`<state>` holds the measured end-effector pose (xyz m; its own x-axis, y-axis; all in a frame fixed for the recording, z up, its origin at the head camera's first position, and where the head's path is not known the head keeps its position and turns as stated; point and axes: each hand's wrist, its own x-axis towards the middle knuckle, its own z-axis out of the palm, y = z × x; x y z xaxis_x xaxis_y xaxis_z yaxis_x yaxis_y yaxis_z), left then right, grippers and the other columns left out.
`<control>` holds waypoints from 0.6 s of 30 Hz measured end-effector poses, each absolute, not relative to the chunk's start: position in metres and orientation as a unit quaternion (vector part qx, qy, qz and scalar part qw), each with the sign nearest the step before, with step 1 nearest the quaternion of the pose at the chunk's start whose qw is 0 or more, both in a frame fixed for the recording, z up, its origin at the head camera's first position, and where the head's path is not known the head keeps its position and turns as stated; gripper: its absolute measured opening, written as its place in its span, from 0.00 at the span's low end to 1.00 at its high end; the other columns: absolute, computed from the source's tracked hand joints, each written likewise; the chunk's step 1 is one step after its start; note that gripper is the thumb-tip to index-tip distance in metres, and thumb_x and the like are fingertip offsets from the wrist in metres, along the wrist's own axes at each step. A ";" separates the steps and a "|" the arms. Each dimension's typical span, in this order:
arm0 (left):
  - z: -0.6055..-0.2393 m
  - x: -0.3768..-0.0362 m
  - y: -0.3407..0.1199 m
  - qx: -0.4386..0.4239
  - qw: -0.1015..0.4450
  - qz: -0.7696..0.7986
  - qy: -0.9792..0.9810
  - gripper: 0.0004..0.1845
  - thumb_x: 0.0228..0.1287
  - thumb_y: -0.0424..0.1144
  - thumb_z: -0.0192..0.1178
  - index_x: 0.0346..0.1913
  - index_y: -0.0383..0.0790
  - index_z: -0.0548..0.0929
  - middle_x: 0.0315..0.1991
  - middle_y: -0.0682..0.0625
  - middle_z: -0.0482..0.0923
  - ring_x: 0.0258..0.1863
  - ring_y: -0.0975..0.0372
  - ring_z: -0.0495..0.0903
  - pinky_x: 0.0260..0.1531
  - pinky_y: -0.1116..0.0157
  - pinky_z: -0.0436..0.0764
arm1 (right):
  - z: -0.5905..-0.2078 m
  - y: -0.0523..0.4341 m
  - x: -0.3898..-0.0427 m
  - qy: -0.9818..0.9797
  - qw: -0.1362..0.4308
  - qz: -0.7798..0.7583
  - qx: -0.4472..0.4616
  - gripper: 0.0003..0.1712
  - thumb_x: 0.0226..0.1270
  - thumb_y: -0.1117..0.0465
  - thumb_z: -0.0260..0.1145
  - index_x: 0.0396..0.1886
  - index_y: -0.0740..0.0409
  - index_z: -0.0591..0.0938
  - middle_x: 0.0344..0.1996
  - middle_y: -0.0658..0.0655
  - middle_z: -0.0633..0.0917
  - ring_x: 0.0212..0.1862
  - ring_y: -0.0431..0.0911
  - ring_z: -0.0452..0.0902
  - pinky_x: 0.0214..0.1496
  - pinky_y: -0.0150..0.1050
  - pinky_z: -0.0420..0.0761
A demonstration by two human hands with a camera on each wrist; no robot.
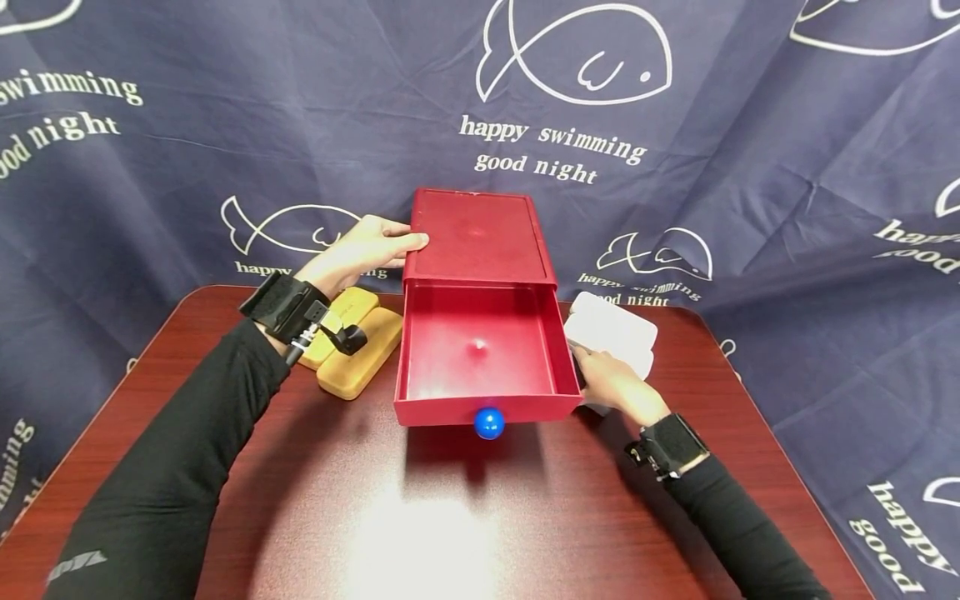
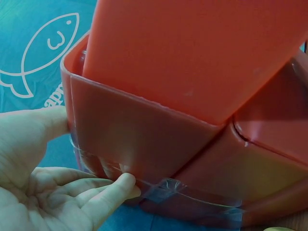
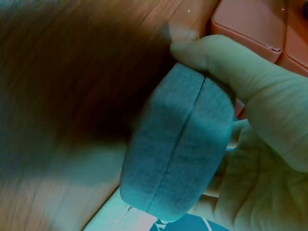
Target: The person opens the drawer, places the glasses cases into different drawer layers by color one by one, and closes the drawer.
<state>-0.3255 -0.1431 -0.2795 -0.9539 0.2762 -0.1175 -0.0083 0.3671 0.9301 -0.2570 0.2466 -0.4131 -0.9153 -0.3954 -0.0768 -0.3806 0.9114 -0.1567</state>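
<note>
A red drawer box (image 1: pixel 480 237) stands at the middle back of the table, its drawer (image 1: pixel 480 410) pulled out toward me and its bare floor showing. On the drawer's front is a round blue knob (image 1: pixel 489 423). My left hand (image 1: pixel 369 252) grips the box's left edge; in the left wrist view its fingers (image 2: pixel 108 195) lie against the red side wall, over clear tape. To the right of the drawer, low by its side, my right hand (image 1: pixel 613 385) holds a grey glasses case (image 3: pixel 178 144). The thumb lies at one end of that case; the other fingers are partly hidden behind it.
Two yellow cases (image 1: pixel 360 354) lie left of the box, below my left wrist. White cases (image 1: pixel 611 329) lie to the right, beyond my right hand. A dark blue printed curtain (image 1: pixel 337 100) hangs behind the reddish-brown table (image 1: pixel 300 500).
</note>
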 end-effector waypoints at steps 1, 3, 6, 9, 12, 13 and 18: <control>-0.280 -0.325 -0.143 0.082 0.127 0.556 0.817 0.31 0.75 0.45 0.58 0.72 0.29 0.70 0.69 0.36 0.74 0.67 0.48 0.77 0.67 0.59 0.78 | -0.413 0.247 -0.256 0.976 0.053 -0.066 -0.202 0.47 0.45 0.52 0.84 0.63 0.68 0.74 0.46 0.67 0.87 0.50 0.64 0.84 0.51 0.60 0.86; -0.280 -0.325 -0.143 0.083 0.126 0.557 0.817 0.30 0.75 0.44 0.58 0.72 0.29 0.70 0.69 0.36 0.74 0.67 0.48 0.77 0.67 0.59 0.78 | -0.412 0.247 -0.255 0.975 0.055 -0.062 -0.208 0.50 0.43 0.52 0.85 0.64 0.67 0.73 0.45 0.67 0.87 0.49 0.63 0.85 0.49 0.59 0.86; -0.280 -0.325 -0.142 0.084 0.125 0.558 0.816 0.30 0.75 0.44 0.58 0.72 0.29 0.70 0.69 0.36 0.74 0.66 0.48 0.78 0.67 0.59 0.78 | -0.409 0.248 -0.253 0.973 0.060 -0.055 -0.214 0.51 0.41 0.52 0.85 0.65 0.66 0.73 0.44 0.65 0.87 0.47 0.61 0.85 0.45 0.58 0.87; -0.279 -0.325 -0.142 0.087 0.124 0.559 0.815 0.30 0.76 0.44 0.58 0.72 0.29 0.70 0.69 0.36 0.74 0.66 0.48 0.78 0.67 0.58 0.78 | -0.404 0.249 -0.250 0.975 0.073 -0.046 -0.205 0.50 0.42 0.52 0.84 0.66 0.63 0.73 0.43 0.64 0.87 0.45 0.59 0.84 0.43 0.56 0.87; -0.279 -0.325 -0.143 0.087 0.124 0.558 0.816 0.30 0.75 0.44 0.58 0.72 0.29 0.70 0.69 0.36 0.75 0.66 0.48 0.78 0.67 0.58 0.78 | -0.401 0.251 -0.247 0.977 0.091 -0.040 -0.191 0.49 0.42 0.51 0.82 0.66 0.61 0.73 0.43 0.64 0.85 0.43 0.57 0.83 0.43 0.55 0.86; -0.279 -0.325 -0.143 0.086 0.125 0.558 0.816 0.30 0.75 0.44 0.58 0.72 0.29 0.70 0.69 0.36 0.74 0.66 0.48 0.78 0.67 0.58 0.78 | -0.400 0.251 -0.246 0.977 0.097 -0.041 -0.186 0.49 0.42 0.51 0.81 0.66 0.61 0.73 0.44 0.63 0.85 0.42 0.56 0.82 0.43 0.54 0.85; -0.280 -0.325 -0.143 0.083 0.127 0.558 0.816 0.30 0.76 0.44 0.58 0.73 0.29 0.69 0.69 0.36 0.74 0.67 0.48 0.77 0.68 0.58 0.77 | -0.398 0.255 -0.242 0.975 0.115 -0.061 -0.182 0.49 0.43 0.52 0.80 0.67 0.60 0.71 0.48 0.65 0.82 0.44 0.56 0.80 0.44 0.53 0.85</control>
<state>-0.3254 -0.1429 -0.2795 -0.9541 0.2771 -0.1139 -0.0061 0.3624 0.9320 -0.2417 0.2554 -0.3980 -0.9074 -0.3680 -0.2029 -0.3400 0.9267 -0.1600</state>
